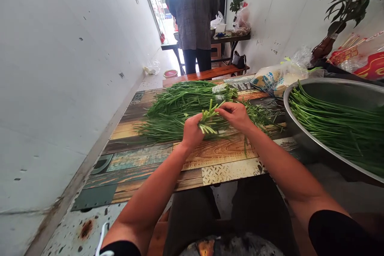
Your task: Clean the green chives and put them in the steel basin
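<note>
My left hand (193, 131) is closed around a small bunch of garlic chives (209, 117), their pale cut ends fanning up and to the right. At those ends, the thumb and fingertips of my right hand (235, 115) pinch a thin stem; its tip is partly hidden by the fingers. Just beyond my hands lies a large heap of green chives (183, 100), with pale bands wrapped round the stems at its right end. Loose trimmings (261, 113) are scattered to the right of my right hand.
A large metal basin (303, 120) of chives stands at the right. Behind it are plastic bags (276, 80) and a potted plant (345, 4). Past the wood-patterned table (144, 158), a bench (207, 74) crosses the room, and a person (193, 12) stands at another table. A white wall (60, 68) runs along the left.
</note>
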A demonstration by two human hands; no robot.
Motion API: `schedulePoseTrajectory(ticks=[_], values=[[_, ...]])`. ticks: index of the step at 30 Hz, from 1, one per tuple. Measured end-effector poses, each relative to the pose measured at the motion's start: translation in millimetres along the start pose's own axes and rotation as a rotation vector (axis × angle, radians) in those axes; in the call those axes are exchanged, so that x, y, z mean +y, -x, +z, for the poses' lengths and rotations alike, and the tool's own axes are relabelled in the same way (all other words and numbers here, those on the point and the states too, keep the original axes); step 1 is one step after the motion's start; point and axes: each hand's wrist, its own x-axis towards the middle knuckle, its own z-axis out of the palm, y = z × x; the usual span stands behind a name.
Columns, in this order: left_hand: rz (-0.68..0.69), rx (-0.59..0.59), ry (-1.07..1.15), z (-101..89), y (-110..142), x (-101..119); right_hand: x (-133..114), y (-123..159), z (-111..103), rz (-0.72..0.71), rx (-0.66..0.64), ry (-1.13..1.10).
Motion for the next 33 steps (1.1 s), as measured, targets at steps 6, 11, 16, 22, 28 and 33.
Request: schedulePoseTrajectory(ticks=[6,11,16,22,28,33], values=[[-0.100,0.026,-0.016,-1.9,-5,0,15,-10,-17,0.089,0.270,0.048],[-0.082,0.014,-0.012,-1.2,-6,1,23,-13,-32,0.157,0.487,0.237],[-0.064,-0.007,0.027,1.0,-4,-5,15,-10,-38,-0.220,0.203,0.368],[-0.065,-0.039,0.065,1.8,-3,-11,20,-11,-27,-0.368,-0.164,0.312],[-0.065,-0.005,0.103,-0.2,-4,-6,15,-6,-6,0.064,-0.100,-0.286],[-0.065,-0.008,0.121,-1.2,-5,-7,16,-12,-9,0.290,0.126,-0.574]])
